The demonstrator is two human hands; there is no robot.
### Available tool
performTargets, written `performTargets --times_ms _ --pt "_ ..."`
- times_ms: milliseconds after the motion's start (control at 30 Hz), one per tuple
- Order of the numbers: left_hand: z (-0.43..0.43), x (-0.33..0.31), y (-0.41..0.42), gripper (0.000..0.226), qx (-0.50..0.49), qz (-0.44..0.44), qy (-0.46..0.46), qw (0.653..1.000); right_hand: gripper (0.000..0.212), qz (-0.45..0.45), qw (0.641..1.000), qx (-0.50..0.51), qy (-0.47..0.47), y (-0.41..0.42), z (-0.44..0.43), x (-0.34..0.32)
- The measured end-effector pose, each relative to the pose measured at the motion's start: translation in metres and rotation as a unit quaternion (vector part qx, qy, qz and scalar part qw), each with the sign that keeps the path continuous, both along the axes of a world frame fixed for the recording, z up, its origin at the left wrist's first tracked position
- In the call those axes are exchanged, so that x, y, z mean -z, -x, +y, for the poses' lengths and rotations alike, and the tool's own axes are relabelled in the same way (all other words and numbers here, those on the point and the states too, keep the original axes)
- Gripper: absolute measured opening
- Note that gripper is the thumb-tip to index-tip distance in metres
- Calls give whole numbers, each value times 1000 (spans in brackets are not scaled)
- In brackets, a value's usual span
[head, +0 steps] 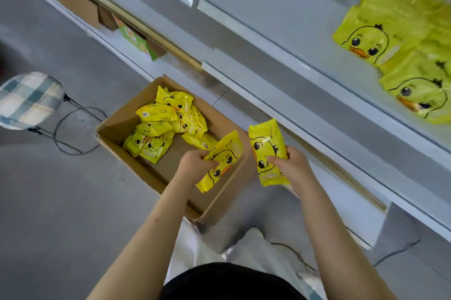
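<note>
Left hand (195, 165) curled round duck pack (223, 161), over box (122, 116) at 5 o'clock of pile (166, 123). Right hand (291, 165) grips second pack (267, 150), fingertips partly hidden behind it. Shelf packs (390, 38) at 2 o'clock blurred, cut off.

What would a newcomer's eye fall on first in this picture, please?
Two bright yellow duck packets in the middle: the left hand grips the left packet over the open box on the floor, the right hand the right packet beside it. More packets lie in the box, and a yellow stack lies on the white shelf at upper right.
</note>
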State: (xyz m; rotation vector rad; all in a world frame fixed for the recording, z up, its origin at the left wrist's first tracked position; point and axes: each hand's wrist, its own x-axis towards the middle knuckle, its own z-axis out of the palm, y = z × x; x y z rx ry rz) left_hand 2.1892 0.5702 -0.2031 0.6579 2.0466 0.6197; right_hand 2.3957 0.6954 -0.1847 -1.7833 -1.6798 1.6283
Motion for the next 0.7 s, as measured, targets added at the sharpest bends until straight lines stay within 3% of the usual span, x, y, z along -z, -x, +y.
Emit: performTargets --times_ms 167,300,533,700 --pt "20 -37 -65 4 -2 23 -48 999 19 6 999 -17 -36 -78 16 -40" --pt "46 -77 -99 15 44 54 -50 996 18 -34 994 -43 -99 -122 30 -81" --pt "90 -127 -124 15 93 111 -123 982 15 -14 984 -30 -175 -149 57 -120" --pt "112 -140 -124 10 133 171 -138 966 17 -5 984 -27 -175 -156 82 -134"
